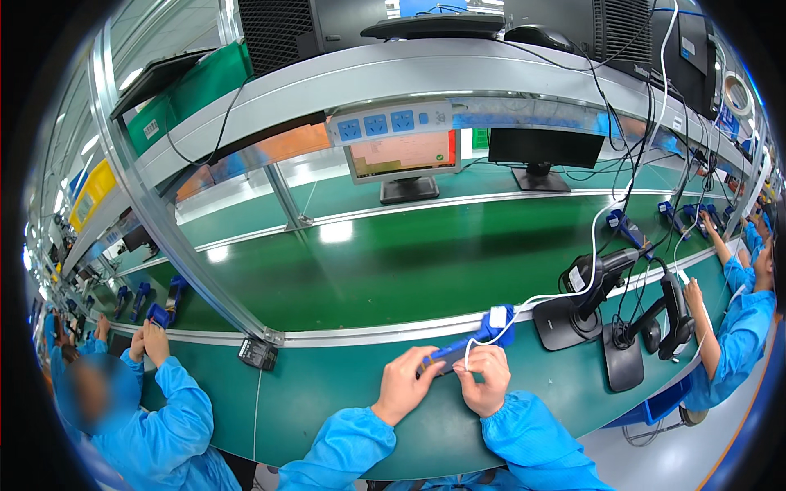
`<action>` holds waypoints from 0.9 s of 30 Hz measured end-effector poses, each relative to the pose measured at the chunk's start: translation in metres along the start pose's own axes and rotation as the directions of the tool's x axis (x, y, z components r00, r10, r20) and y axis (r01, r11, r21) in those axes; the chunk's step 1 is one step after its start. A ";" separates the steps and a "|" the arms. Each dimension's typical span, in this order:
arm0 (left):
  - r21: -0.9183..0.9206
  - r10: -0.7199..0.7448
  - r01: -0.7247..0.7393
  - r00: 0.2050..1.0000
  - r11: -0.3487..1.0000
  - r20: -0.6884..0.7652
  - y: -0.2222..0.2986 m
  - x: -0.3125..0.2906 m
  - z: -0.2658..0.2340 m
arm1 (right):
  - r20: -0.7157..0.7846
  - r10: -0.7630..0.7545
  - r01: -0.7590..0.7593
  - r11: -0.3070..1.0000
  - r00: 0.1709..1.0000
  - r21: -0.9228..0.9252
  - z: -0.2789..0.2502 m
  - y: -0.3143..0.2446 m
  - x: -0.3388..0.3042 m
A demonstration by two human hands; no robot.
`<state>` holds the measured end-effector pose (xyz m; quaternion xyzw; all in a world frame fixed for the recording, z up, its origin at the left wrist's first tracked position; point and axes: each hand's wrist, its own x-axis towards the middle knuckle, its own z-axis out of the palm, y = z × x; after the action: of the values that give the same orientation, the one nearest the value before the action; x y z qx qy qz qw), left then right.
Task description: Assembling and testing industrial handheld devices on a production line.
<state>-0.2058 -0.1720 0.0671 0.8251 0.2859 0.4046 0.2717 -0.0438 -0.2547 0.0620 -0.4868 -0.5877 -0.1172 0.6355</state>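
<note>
Held device: blue-and-dark-grey handheld device (455, 352) with a blocky head and slim, straight handle, at 5 o'clock from the middle of the view, between both hands and tilted with its head toward 2 o'clock
Left hand: bare left hand (401, 383), thumb and fingers pinching the handle's near end
Right hand: bare right hand (486, 381), fingertips bunched, pinching a thin white cable (524, 306) beside the handle; how far they touch the handle is hidden
Sleeves: loose, creased blue cloth (350, 442), at 7 and 5 o'clock from the device
Surface: smooth, matt teal-green surface (327, 401) with a curved near edge
Rail: straight silver metal rail (360, 335) beyond the hands, the device's head overlapping it
Belt: glossy dark-green flat strip (393, 274) at 12 o'clock, light glaring off it
In the way: the cable loops across the device; two black plastic scanners on stands, one nearer (566, 323) and one farther (624, 360), crowd 3 o'clock
Around: small black box (258, 353) at 9 o'clock; lit monitor (401, 155) at 11, dark monitor (547, 149) at 1; blue-sleeved co-workers at 9 and 3
</note>
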 end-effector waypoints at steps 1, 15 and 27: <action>-0.047 -0.038 0.035 0.997 0.998 -0.062 -0.005 0.001 0.002 | 0.001 0.004 -0.004 1.000 1.000 -0.003 0.000 -0.001 -0.002; -0.517 -0.423 0.237 0.862 0.822 -0.278 -0.051 -0.002 0.001 | 0.219 0.020 -0.037 0.997 0.976 0.073 0.009 -0.006 -0.009; -0.543 -0.627 0.393 0.693 0.742 -0.356 -0.168 0.049 -0.049 | 0.310 0.138 -0.180 0.977 0.941 0.113 0.016 0.003 -0.013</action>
<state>-0.2633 -0.0120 0.0038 0.4880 0.4760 0.5679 0.4613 -0.0553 -0.2467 0.0467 -0.4992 -0.6428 0.0512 0.5787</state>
